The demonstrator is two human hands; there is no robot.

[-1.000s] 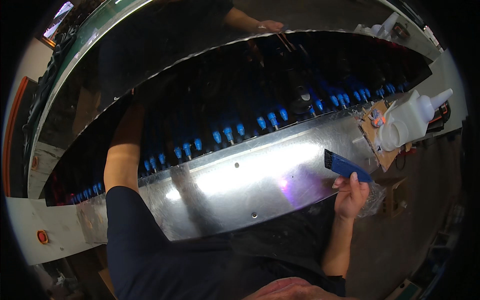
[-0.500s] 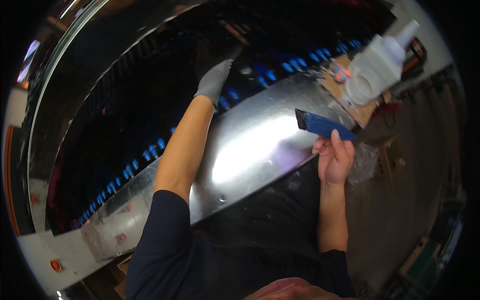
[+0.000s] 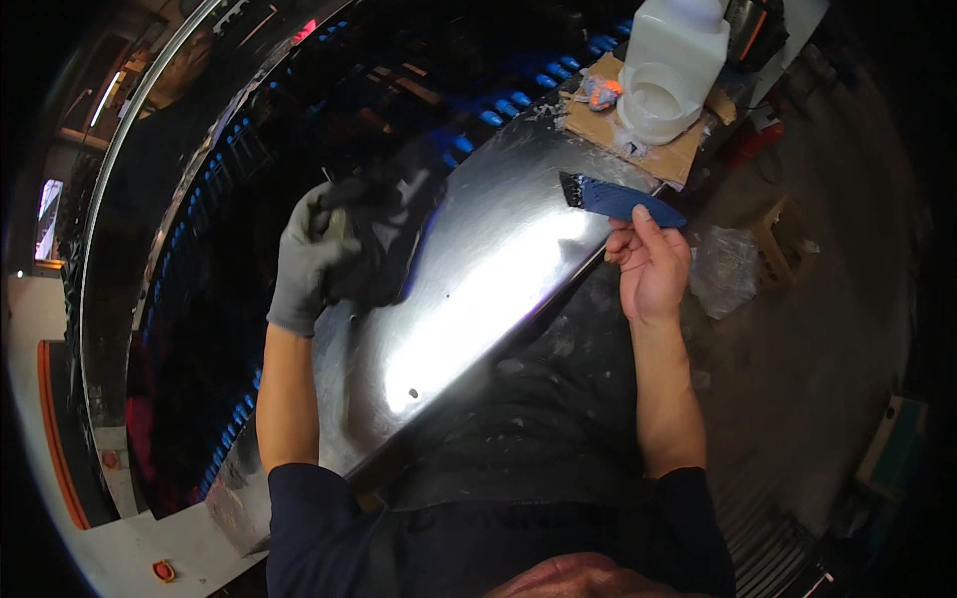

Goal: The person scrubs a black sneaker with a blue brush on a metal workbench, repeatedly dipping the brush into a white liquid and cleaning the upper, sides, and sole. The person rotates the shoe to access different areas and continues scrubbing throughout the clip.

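My left hand [image 3: 302, 261], in a grey glove, has its fingers closed around a dark, angular piece [image 3: 391, 229]. It hangs over the left part of the shiny metal shelf [image 3: 469, 309], beside the dark machine opening. Blur and shadow hide what kind of piece this is. My bare right hand [image 3: 655, 274] pinches a flat dark-blue piece with a black end [image 3: 623, 199] between thumb and fingers. That piece is held over the shelf's right edge, its black end pointing left.
A white bottle [image 3: 678, 45] and a round open white tub [image 3: 656, 108] sit on a cardboard sheet [image 3: 680, 164] at the shelf's far right. Past the edge lie a clear plastic bag [image 3: 725, 269] and a cardboard box [image 3: 783, 239]. A row of blue-lit pieces [image 3: 498, 112] lines the dark opening.
My left hand has come back out of the dark opening toward me and left, now with a dark piece in it. My right hand still holds the blue piece.
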